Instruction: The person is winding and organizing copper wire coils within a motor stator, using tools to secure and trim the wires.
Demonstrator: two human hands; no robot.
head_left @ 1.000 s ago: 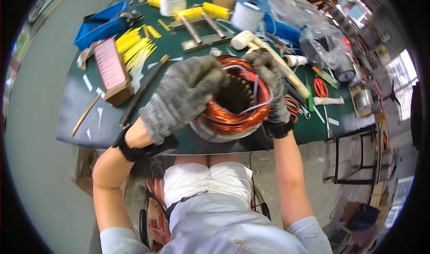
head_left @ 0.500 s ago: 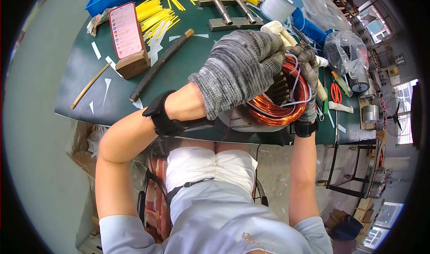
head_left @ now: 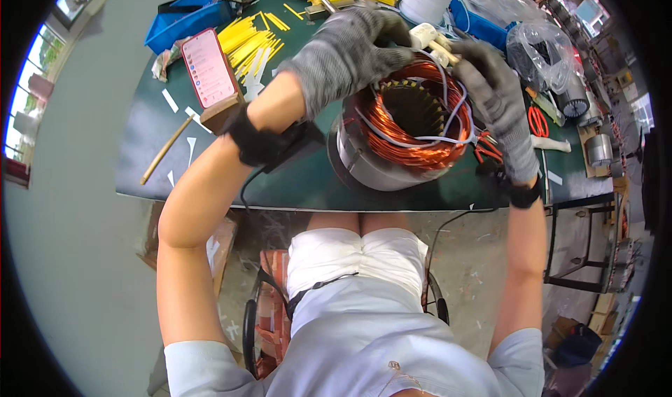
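While the copper-wound stator sits between them, left fingers and right fingers stand parted.

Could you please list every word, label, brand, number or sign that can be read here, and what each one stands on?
There is no text that I can quote from this view.
Phone screen: rows of writing, too small to read.
Stator: no lettering that I can make out.
White spool: no lettering that I can make out.

Windings copper-orange, casing silver-grey — tabletop dark green.
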